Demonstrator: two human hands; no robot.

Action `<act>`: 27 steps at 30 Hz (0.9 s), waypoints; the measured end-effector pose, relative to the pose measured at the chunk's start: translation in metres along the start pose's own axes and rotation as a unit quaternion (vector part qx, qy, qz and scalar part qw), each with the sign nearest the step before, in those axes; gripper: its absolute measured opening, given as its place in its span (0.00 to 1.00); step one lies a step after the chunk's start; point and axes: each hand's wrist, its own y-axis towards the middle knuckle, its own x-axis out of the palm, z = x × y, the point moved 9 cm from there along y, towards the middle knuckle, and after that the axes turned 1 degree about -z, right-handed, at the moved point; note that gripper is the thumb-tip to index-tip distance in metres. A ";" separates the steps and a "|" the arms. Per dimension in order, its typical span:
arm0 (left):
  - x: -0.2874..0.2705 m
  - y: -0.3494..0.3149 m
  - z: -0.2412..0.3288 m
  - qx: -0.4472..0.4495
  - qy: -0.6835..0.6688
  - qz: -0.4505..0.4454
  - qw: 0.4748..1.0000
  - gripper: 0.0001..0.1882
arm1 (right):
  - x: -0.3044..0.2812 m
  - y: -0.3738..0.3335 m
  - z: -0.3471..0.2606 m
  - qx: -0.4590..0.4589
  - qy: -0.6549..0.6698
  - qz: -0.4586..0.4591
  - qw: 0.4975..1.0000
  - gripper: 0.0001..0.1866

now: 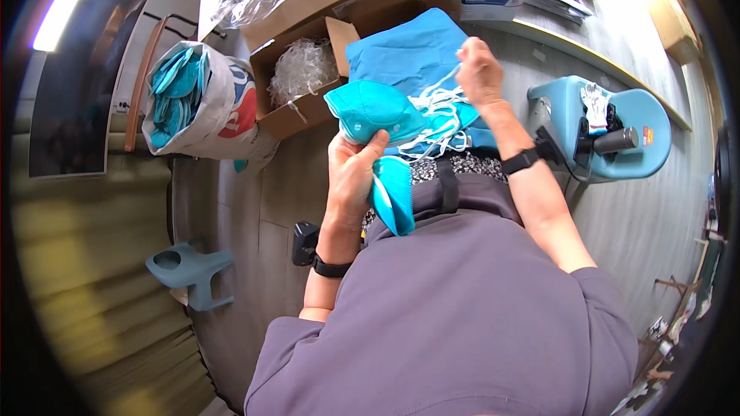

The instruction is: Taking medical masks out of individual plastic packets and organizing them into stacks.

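My left hand (351, 169) is closed on a turquoise cup-shaped face mask (374, 106), its thumb pressed on the lower edge. A second turquoise mask (395, 199) hangs below that hand, against my lap. To the right of the held mask lies a tangle of white elastic cords (438, 119). My right hand (479, 73) is raised above them in a pinch, with white cord running taut from its fingers down to the tangle. A blue cloth (401, 46) is spread under the masks, over my lap.
A white bag (223, 112) full of turquoise masks stands at the left. Behind it, a cardboard box (281, 112) holds clear stringy scraps. A blue-grey stool (647, 135) with a black cylinder (615, 141) is at the right. A small grey stool (196, 270) sits lower left.
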 end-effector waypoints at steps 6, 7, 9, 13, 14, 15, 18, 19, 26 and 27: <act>-0.001 0.018 -0.042 -0.150 -0.176 -0.173 0.957 0.11 | -0.014 -0.024 -0.094 -0.072 0.398 -0.205 0.891 0.25; 0.002 0.015 -0.040 -0.155 -0.191 -0.155 0.957 0.11 | -0.019 -0.027 -0.110 -0.096 0.418 -0.211 0.878 0.23; 0.005 0.010 -0.036 -0.166 -0.221 -0.124 0.953 0.13 | -0.015 -0.025 -0.111 -0.087 0.468 -0.205 0.855 0.17; -0.035 0.025 -0.054 -0.117 0.143 -0.079 0.980 0.25 | -0.006 -0.018 -0.089 0.062 0.507 -0.230 0.828 0.05; -0.042 0.026 -0.045 -0.062 0.169 -0.055 0.982 0.31 | -0.006 -0.017 -0.089 0.058 0.484 -0.238 0.840 0.05; -0.037 0.025 -0.036 -0.037 0.210 -0.067 0.975 0.30 | -0.002 -0.020 -0.086 0.065 0.480 -0.252 0.838 0.05; -0.013 0.027 -0.025 0.031 0.247 -0.118 0.961 0.18 | 0.010 -0.028 -0.082 0.080 0.477 -0.294 0.825 0.04; -0.010 0.027 -0.029 0.027 0.234 -0.124 0.964 0.14 | 0.014 -0.032 -0.084 0.080 0.481 -0.306 0.818 0.04; -0.012 0.031 -0.023 0.108 0.344 -0.043 0.932 0.09 | -0.050 -0.017 -0.138 -0.149 0.247 -0.096 0.953 0.12; -0.010 0.031 -0.021 0.119 0.369 -0.046 0.920 0.08 | -0.032 -0.024 -0.137 -0.086 0.297 -0.185 0.933 0.11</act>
